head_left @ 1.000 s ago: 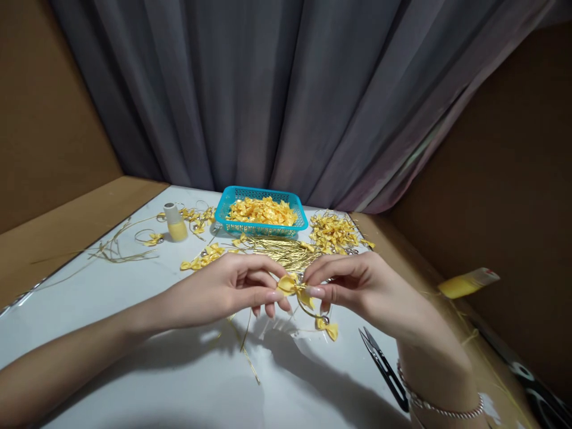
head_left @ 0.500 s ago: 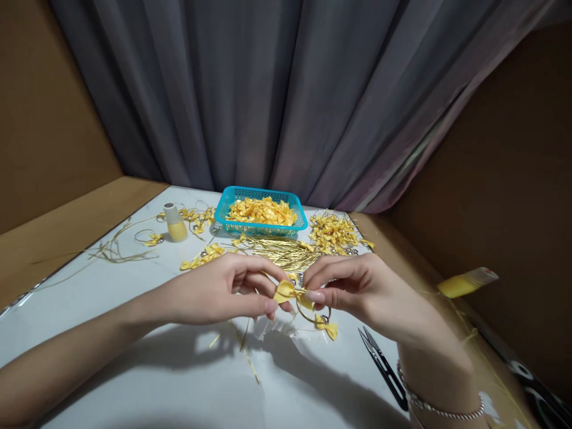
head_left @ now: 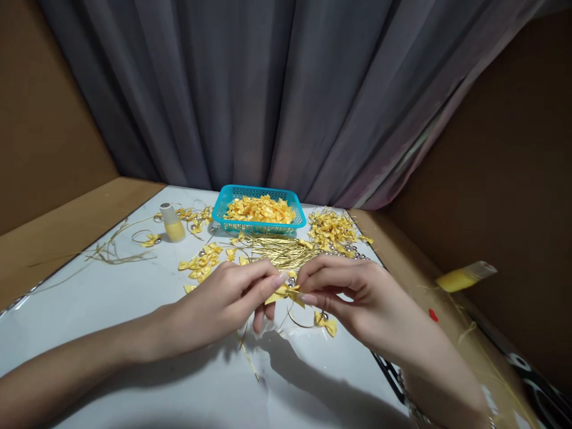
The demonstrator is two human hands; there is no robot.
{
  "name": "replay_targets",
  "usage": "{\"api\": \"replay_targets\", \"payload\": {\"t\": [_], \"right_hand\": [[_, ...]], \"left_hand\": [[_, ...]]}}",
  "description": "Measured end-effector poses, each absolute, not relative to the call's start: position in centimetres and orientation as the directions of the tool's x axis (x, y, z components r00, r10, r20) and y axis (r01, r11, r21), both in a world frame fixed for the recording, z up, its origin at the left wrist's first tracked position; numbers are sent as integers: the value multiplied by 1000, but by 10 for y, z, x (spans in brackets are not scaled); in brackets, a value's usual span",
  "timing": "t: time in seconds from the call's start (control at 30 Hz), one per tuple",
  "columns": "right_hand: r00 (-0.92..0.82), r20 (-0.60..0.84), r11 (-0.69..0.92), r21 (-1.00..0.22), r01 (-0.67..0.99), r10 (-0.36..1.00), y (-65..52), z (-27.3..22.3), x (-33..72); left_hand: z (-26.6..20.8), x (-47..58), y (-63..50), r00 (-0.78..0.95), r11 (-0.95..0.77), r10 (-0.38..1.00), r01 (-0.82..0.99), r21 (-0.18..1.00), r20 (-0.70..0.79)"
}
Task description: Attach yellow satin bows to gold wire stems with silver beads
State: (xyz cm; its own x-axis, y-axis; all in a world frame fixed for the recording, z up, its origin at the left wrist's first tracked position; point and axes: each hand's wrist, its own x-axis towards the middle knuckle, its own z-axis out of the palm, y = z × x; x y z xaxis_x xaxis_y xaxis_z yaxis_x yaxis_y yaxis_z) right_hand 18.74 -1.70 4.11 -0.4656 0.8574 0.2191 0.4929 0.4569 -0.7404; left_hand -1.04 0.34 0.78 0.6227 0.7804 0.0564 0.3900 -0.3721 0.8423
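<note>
My left hand (head_left: 241, 295) is closed, with thumb and index finger pinching the left side of a yellow ribbon bow (head_left: 280, 293). At the bow's right side, my right hand (head_left: 353, 292) is also closed, its fingertips pinched on thin gold cord that they largely hide. A loop of gold cord (head_left: 301, 326) hangs below these fingers. Beside the loop lies a second yellow bow (head_left: 328, 325) with a small silver bell. Under my left hand, loose cord pieces (head_left: 249, 360) rest on the white tabletop (head_left: 214, 387).
Behind my hands stands a blue basket (head_left: 214, 215) of yellow bows, with gold cords (head_left: 286, 251) before it. Bow piles (head_left: 333, 229) lie right, more bows (head_left: 201, 262) left. A glue bottle (head_left: 173, 223) stands left; another bottle (head_left: 467, 277) lies right. Black thread snips (head_left: 391, 378) are partly covered.
My left hand has turned, its thumb now on top of the bow. The bow has tilted flatter. My right forearm has shifted left and covers more of the snips.
</note>
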Motion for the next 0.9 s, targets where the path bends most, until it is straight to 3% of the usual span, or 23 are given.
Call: {"api": "replay_targets", "payload": {"t": [0.17,0.27,0.43,0.57,0.73,0.9], "right_hand": [[-392,279,451,-760,468,877,-18,39,187],[-369,339,487,-739,466,866,-21,39,183],[-380,426,569,-668,479,821,-31,38,177],[-400,474,620,-603,502,784,-35,37,177],[-406,496,640,-549,538,767,-38,36,177],[-402,534,662,-508,552,744,-41,36,176]], "left_hand": [[9,-16,-9,453,-482,851,473,738,266],[14,-16,-15,560,-420,821,465,779,109],[21,-12,-12,586,-2,779,360,933,-225],[22,-15,-10,600,106,752,299,948,-273],[24,-17,-13,575,88,777,303,949,-255],[22,-15,-16,532,-120,844,323,939,-75]]}}
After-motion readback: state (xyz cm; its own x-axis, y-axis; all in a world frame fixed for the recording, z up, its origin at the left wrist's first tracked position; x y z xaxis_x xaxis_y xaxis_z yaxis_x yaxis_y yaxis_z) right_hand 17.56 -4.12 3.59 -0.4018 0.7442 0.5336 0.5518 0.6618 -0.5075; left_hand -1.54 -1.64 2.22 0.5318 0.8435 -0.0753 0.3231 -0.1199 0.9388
